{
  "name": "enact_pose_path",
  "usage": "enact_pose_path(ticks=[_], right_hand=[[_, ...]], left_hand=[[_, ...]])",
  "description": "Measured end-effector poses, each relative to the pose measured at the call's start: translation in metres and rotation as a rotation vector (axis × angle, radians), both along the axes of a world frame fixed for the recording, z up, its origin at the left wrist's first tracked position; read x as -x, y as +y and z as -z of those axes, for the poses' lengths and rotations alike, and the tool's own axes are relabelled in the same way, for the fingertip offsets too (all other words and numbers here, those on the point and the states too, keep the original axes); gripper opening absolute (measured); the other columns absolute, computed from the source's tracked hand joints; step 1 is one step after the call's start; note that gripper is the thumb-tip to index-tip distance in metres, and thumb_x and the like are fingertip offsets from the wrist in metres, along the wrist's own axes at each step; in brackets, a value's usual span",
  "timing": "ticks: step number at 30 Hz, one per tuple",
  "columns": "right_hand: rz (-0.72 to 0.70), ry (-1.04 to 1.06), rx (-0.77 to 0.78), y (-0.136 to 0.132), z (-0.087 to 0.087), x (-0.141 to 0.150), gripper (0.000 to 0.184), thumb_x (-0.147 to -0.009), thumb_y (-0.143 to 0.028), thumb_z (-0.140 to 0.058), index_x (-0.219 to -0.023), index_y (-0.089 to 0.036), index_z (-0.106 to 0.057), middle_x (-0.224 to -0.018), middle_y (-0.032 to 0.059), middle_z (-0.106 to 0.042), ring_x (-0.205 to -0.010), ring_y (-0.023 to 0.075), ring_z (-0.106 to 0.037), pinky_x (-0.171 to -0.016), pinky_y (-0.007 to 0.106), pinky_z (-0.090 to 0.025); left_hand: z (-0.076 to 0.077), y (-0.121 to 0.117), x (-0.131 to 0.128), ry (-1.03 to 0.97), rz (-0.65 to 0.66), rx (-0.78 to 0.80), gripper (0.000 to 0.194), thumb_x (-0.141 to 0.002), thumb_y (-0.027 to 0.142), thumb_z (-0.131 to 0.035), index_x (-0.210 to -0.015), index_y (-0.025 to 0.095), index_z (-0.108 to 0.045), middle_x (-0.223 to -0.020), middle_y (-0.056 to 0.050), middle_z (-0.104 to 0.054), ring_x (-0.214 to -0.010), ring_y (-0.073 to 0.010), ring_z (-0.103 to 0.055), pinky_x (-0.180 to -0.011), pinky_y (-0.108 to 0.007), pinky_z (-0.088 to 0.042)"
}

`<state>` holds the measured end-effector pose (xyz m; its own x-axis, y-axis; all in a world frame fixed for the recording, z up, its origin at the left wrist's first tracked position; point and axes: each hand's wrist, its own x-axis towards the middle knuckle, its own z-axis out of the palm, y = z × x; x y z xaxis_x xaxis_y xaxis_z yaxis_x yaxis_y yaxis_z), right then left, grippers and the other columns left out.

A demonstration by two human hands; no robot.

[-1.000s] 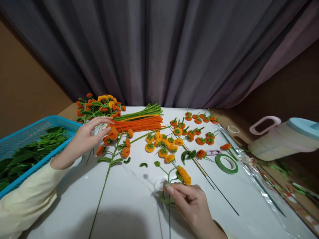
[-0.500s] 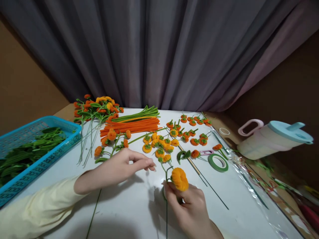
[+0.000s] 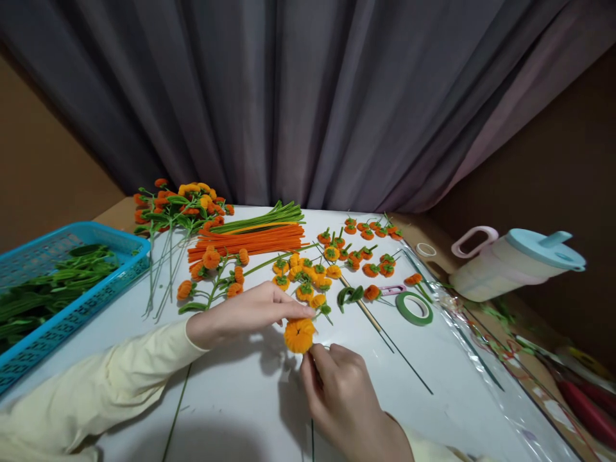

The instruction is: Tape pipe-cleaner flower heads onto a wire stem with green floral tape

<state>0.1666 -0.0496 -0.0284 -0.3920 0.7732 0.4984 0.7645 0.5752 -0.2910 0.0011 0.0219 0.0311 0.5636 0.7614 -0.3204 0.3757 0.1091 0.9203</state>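
Note:
A yellow-orange chenille flower (image 3: 298,335), made of fuzzy pipe cleaner, is held up over the white table between my hands. My right hand (image 3: 344,393) is closed on its stem just below the bloom, and a thin green wire reaches down under that hand. My left hand (image 3: 257,313) comes from the left with thumb and fingers closed at the bloom's upper edge, where a small green leaf (image 3: 325,309) sticks out. The bloom hides part of the left fingertips. Just beyond lie loose yellow flower heads (image 3: 304,292); a branch of orange flowers (image 3: 211,258) is behind my left wrist.
At left stands a blue basket (image 3: 144,247) of green leaves. Orange pipe cleaners (image 3: 250,239), green ones (image 3: 274,217) and finished stems (image 3: 166,208) lie at the back. Rightward are orange heads (image 3: 370,269), green tape (image 3: 414,308), thin rods (image 3: 409,364) and a lidded cup (image 3: 500,266).
My left hand has moved right and closed at the flower. The bloom in my right hand has swung left and now faces me. The whole view has shifted slightly.

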Motion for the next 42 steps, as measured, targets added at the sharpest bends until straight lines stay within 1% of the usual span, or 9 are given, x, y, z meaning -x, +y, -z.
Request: enact_pose_path(ticks=[6, 12, 15, 20, 26, 34, 38, 40, 42], right_hand=[[0.000, 0.012, 0.125, -0.003, 0.001, -0.002, 0.031, -0.087, -0.011, -0.034, -0.060, -0.017, -0.049, -0.044, 0.0000, -0.048, -0.040, 0.0115, -0.041, -0.047, 0.024, -0.023], [0.003, -0.015, 0.141, 0.000, 0.007, 0.000, 0.029, -0.086, -0.012, -0.034, -0.063, -0.016, -0.052, -0.046, 0.0014, -0.050, -0.041, 0.0119, -0.041, -0.048, 0.025, -0.022], [-0.001, 0.021, 0.182, 0.000, 0.006, 0.001, 0.030, -0.087, -0.013, -0.034, -0.063, -0.016, -0.052, -0.046, 0.0004, -0.048, -0.041, 0.0112, -0.038, -0.048, 0.025, -0.021], [-0.003, 0.209, 0.363, 0.002, 0.005, -0.001, 0.032, -0.089, -0.020, -0.038, -0.058, -0.018, -0.045, -0.045, -0.0054, -0.035, -0.040, 0.0084, -0.028, -0.043, 0.022, -0.022], [-0.009, 0.393, 0.524, 0.006, 0.009, -0.002, 0.039, -0.090, -0.030, -0.040, -0.054, -0.019, -0.042, -0.047, -0.0062, -0.029, -0.042, 0.0081, -0.023, -0.041, 0.022, -0.020], [-0.016, 0.460, 0.753, 0.012, 0.006, -0.003, 0.039, -0.087, -0.039, -0.045, -0.058, -0.015, -0.056, -0.045, -0.0071, -0.026, -0.043, 0.0085, -0.021, -0.041, 0.023, -0.018], [-0.016, 0.438, 0.796, 0.015, 0.003, -0.004, 0.037, -0.086, -0.037, -0.045, -0.056, -0.016, -0.052, -0.046, -0.0071, -0.025, -0.044, 0.0082, -0.020, -0.041, 0.022, -0.017], [-0.015, 0.448, 0.794, 0.016, 0.002, -0.004, 0.038, -0.085, -0.036, -0.044, -0.053, -0.017, -0.046, -0.047, -0.0067, -0.024, -0.045, 0.0082, -0.020, -0.041, 0.022, -0.017], [-0.011, 0.472, 0.794, 0.017, 0.002, -0.004, 0.038, -0.084, -0.036, -0.044, -0.051, -0.017, -0.042, -0.048, -0.0066, -0.024, -0.045, 0.0082, -0.021, -0.041, 0.022, -0.018]], left_hand=[[0.001, 0.006, 0.000, -0.031, 0.023, 0.172, 0.024, -0.074, 0.026, -0.059, -0.090, 0.018, -0.075, -0.091, -0.002, -0.074, -0.092, -0.0197, -0.063, -0.082, -0.026, -0.045], [0.003, 0.018, -0.004, 0.074, 0.111, 0.046, 0.029, -0.079, 0.040, -0.058, -0.076, 0.015, -0.074, -0.071, -0.002, -0.071, -0.068, -0.0164, -0.062, -0.066, -0.024, -0.044], [0.006, 0.022, -0.006, 0.090, 0.162, 0.014, 0.023, -0.076, 0.035, -0.062, -0.077, 0.015, -0.071, -0.067, -0.001, -0.069, -0.065, -0.0148, -0.060, -0.063, -0.022, -0.044], [0.005, 0.023, -0.008, 0.117, 0.184, 0.039, 0.018, -0.074, 0.029, -0.062, -0.082, 0.014, -0.069, -0.064, 0.000, -0.069, -0.064, -0.0143, -0.060, -0.059, -0.020, -0.042], [0.012, 0.019, -0.009, 0.278, 0.251, -0.152, 0.023, -0.078, 0.035, -0.057, -0.076, 0.014, -0.067, -0.065, -0.001, -0.067, -0.053, -0.0104, -0.053, -0.048, -0.017, -0.035], [0.014, 0.017, -0.011, 0.341, 0.227, -0.180, 0.015, -0.077, 0.025, -0.056, -0.065, 0.017, -0.059, -0.054, 0.003, -0.063, -0.046, -0.0089, -0.050, -0.044, -0.017, -0.029], [0.015, 0.018, -0.012, 0.388, 0.258, -0.213, 0.016, -0.078, 0.026, -0.056, -0.065, 0.017, -0.058, -0.056, 0.003, -0.063, -0.049, -0.0099, -0.052, -0.046, -0.018, -0.031], [0.014, 0.014, -0.013, 0.415, 0.267, -0.294, 0.017, -0.081, 0.029, -0.054, -0.069, 0.018, -0.060, -0.062, 0.001, -0.065, -0.057, -0.0126, -0.056, -0.051, -0.020, -0.035], [0.010, 0.003, -0.013, 0.441, 0.190, -0.510, 0.018, -0.085, 0.031, -0.051, -0.079, 0.018, -0.062, -0.078, -0.002, -0.067, -0.073, -0.0174, -0.059, -0.063, -0.024, -0.040]])
